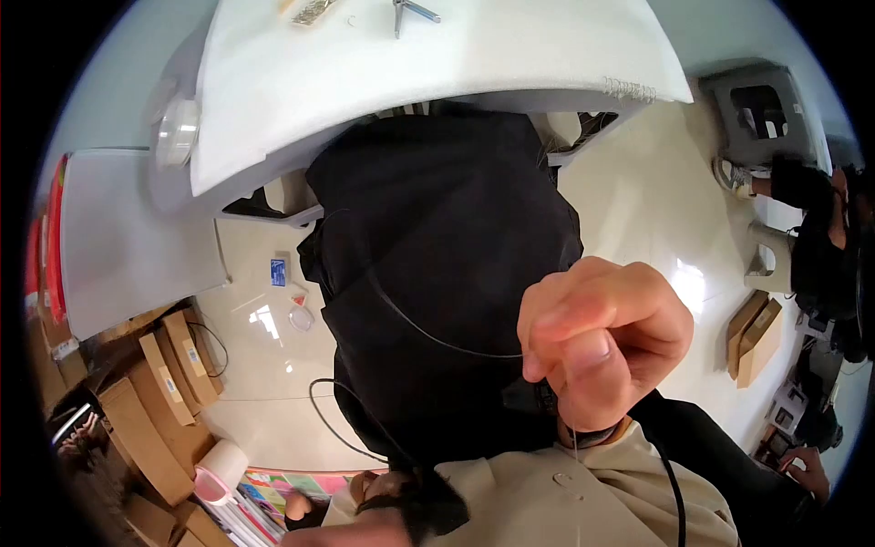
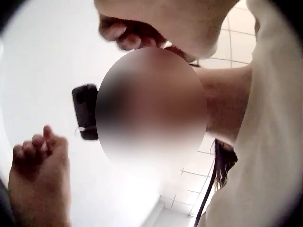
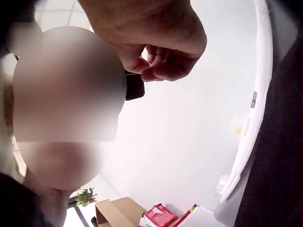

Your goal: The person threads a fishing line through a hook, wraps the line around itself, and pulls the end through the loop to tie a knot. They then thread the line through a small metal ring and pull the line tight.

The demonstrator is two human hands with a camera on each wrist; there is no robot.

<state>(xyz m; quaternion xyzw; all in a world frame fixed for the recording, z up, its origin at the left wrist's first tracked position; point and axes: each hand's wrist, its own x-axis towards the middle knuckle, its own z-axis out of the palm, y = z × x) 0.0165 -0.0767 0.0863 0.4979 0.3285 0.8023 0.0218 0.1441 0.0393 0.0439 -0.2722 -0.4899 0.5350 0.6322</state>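
In the head view my right hand [image 1: 606, 342] pinches a thin clear line [image 1: 437, 339] between thumb and curled fingers. The line arcs left over the dark cloth on my lap, and a strand drops below the hand beside a small curved hook [image 1: 567, 481]. My left hand [image 1: 351, 531] is cut off at the bottom edge, below a black wrist strap. The left wrist view shows my left hand [image 2: 161, 23] with curled fingers; whether they hold anything is unclear. My right hand [image 2: 40, 175] is at its lower left. In the right wrist view my right hand [image 3: 156, 42] has bent fingers.
A white table [image 1: 437, 64] stands ahead, bearing a small metal tool [image 1: 412, 13], a packet [image 1: 310, 11] and a row of small hooks [image 1: 629, 88] along its edge. Cardboard boxes [image 1: 146, 428] are at the left, grey stools [image 1: 761, 114] and people at the right.
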